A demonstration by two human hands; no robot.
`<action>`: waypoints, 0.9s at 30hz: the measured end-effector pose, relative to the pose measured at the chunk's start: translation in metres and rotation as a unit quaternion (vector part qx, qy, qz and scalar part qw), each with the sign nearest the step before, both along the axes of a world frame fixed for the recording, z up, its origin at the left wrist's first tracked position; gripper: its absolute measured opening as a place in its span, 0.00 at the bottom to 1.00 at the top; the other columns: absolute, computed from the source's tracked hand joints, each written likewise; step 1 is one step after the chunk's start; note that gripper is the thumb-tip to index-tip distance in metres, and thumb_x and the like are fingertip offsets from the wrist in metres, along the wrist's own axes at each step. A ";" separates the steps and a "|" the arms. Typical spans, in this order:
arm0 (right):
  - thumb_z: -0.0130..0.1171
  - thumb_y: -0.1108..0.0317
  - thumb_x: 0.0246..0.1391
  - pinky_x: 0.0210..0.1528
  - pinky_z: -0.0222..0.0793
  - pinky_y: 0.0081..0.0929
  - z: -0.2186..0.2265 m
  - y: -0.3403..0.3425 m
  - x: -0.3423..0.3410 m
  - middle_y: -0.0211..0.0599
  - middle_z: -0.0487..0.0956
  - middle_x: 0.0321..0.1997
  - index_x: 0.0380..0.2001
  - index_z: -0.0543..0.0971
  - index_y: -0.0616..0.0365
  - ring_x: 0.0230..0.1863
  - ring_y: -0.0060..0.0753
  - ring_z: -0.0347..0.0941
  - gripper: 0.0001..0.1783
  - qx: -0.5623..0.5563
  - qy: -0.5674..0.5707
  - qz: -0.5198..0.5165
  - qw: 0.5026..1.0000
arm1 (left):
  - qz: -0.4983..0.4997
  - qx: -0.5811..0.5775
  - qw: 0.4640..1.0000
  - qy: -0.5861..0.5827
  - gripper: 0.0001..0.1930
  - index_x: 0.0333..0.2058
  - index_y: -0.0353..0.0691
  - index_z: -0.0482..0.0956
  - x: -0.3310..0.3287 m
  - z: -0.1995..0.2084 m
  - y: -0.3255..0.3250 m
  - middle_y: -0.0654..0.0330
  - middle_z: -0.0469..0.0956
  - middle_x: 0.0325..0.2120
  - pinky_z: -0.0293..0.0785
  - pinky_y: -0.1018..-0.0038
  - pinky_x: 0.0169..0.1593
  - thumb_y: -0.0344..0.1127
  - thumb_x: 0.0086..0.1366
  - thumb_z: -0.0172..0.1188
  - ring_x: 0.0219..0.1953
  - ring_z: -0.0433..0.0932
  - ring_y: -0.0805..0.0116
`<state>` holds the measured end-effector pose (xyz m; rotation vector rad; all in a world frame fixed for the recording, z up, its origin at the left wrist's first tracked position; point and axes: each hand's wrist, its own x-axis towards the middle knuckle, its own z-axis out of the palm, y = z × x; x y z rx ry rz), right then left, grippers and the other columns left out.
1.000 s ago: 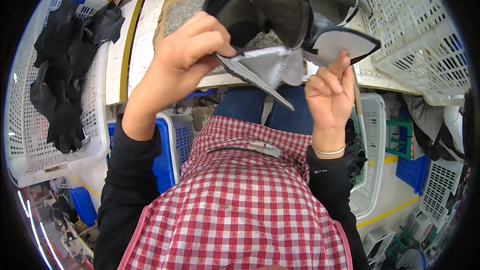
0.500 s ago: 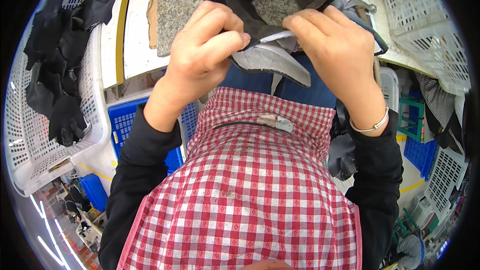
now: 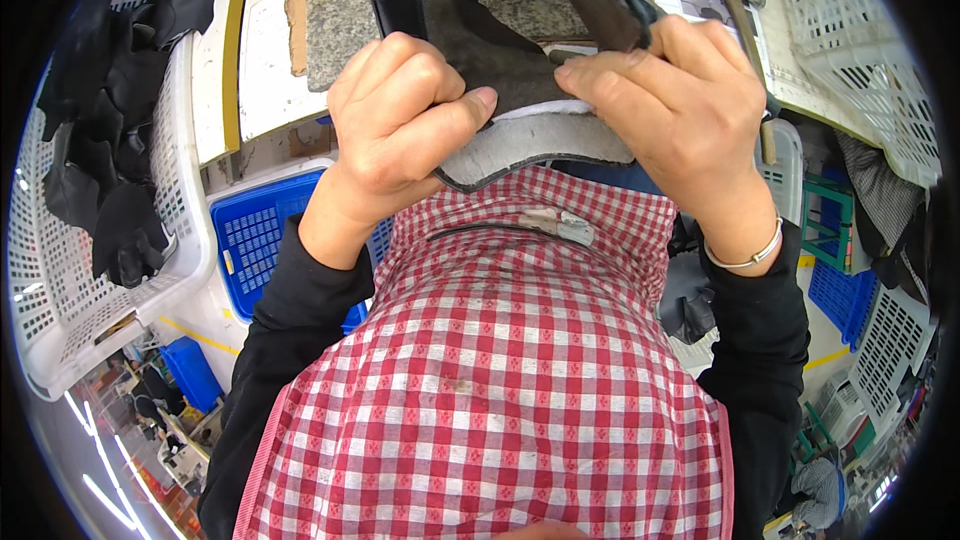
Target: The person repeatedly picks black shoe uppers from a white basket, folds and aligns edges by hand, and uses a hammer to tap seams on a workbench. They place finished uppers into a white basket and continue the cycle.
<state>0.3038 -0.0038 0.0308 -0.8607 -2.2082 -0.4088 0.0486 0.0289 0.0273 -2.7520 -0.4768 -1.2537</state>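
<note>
A black shoe upper (image 3: pixel 505 65) with a grey lining is stretched between my two hands, its opening toward the far side. My left hand (image 3: pixel 400 125) pinches its near edge on the left, thumb on top. On the right, my right hand (image 3: pixel 670 105) grips the same edge, thumb and fingers pressed together. Between the hands a pale grey curved flap (image 3: pixel 540 148) with a dark rim folds down toward me. A thin white strip shows along the fold. What lies under the fingers is hidden.
On the white worktable (image 3: pixel 275 50) lies a speckled grey slab (image 3: pixel 345 0). A hammer (image 3: pixel 742 25) rests at the right over printed sheets. A white basket (image 3: pixel 185 200) with black pieces stands left, another white basket (image 3: pixel 850 50) far right, and a blue crate (image 3: pixel 265 230) below the table.
Both hands have drawn the shoe upper slightly nearer. The pale flap, tilted and partly folded before, now lies spread between the hands, and the hammer is more exposed.
</note>
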 end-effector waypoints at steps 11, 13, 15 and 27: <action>0.63 0.72 0.43 0.41 0.71 0.33 0.020 -0.019 0.005 0.35 0.84 0.32 0.39 0.85 0.57 0.37 0.39 0.77 0.15 -0.227 -0.058 0.053 0.971 | 0.024 -0.068 0.995 0.071 0.17 0.31 0.35 0.81 -0.001 0.045 -0.001 0.55 0.69 0.25 0.66 0.62 0.30 0.33 0.37 0.69 0.28 0.73 0.54; 0.63 0.74 0.39 0.43 0.71 0.37 0.026 -0.022 0.009 0.41 0.82 0.29 0.35 0.83 0.60 0.38 0.45 0.77 0.14 -0.243 -0.020 0.060 0.968 | 0.030 -0.090 0.989 0.116 0.15 0.30 0.33 0.80 0.012 0.061 0.000 0.53 0.69 0.26 0.66 0.61 0.30 0.28 0.38 0.66 0.29 0.72 0.51; 0.67 0.61 0.32 0.45 0.70 0.40 0.030 -0.021 0.003 0.37 0.83 0.27 0.23 0.83 0.55 0.38 0.42 0.79 0.12 -0.178 -0.118 0.023 0.977 | 0.046 -0.080 0.986 0.138 0.13 0.28 0.33 0.76 0.026 0.075 0.001 0.51 0.68 0.26 0.66 0.59 0.31 0.22 0.37 0.60 0.31 0.71 0.47; 0.69 0.61 0.36 0.33 0.64 0.33 0.022 0.031 -0.027 0.25 0.74 0.16 0.18 0.77 0.45 0.23 0.32 0.74 0.09 -0.035 0.082 -0.119 0.989 | 0.102 0.001 0.982 0.156 0.13 0.28 0.33 0.69 0.039 0.154 0.015 0.49 0.68 0.30 0.64 0.59 0.34 0.15 0.41 0.58 0.33 0.72 0.46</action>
